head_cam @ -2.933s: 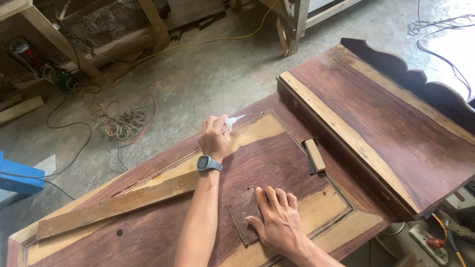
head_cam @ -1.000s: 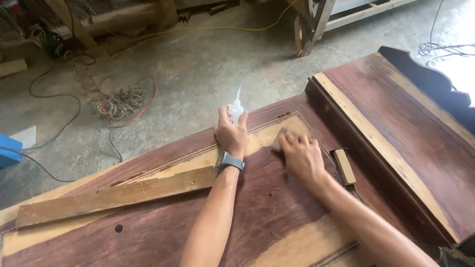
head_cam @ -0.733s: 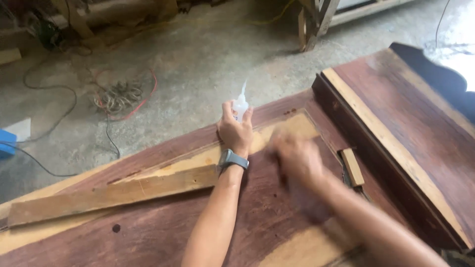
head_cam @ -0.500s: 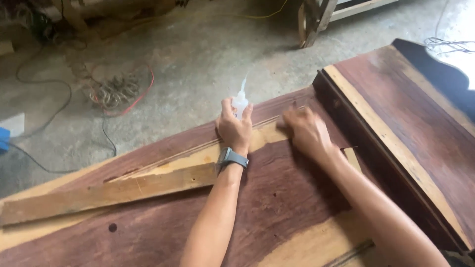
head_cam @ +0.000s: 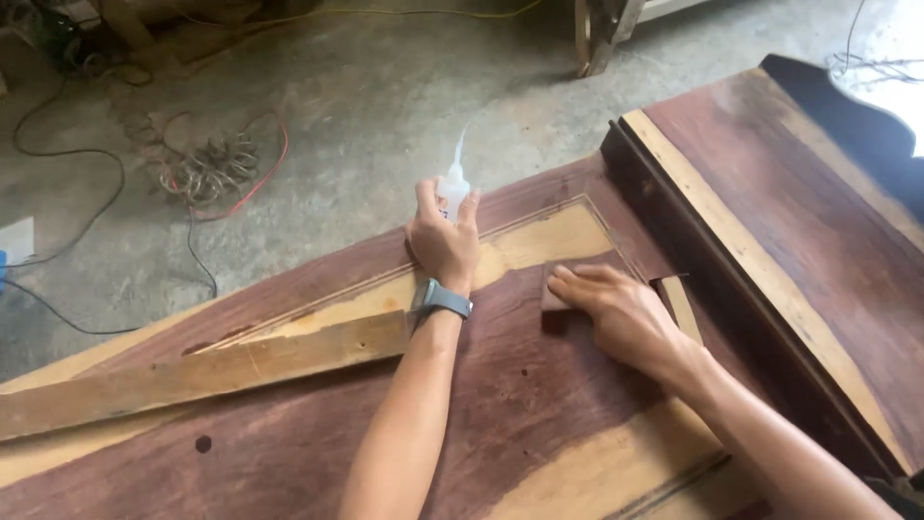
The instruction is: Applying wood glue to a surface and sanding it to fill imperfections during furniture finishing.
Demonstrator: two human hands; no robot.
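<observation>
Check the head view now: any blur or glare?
Head view: mostly sharp; both hands, left and right, and the glue bottle read clean. Top right corner blown out by daylight. Soft, even light on the wood panel.

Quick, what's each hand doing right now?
Left hand: closed around a small clear squeeze bottle, nozzle pointing up.
Right hand: fingers flat, pressing a piece of sandpaper on the dark wooden panel.
</observation>
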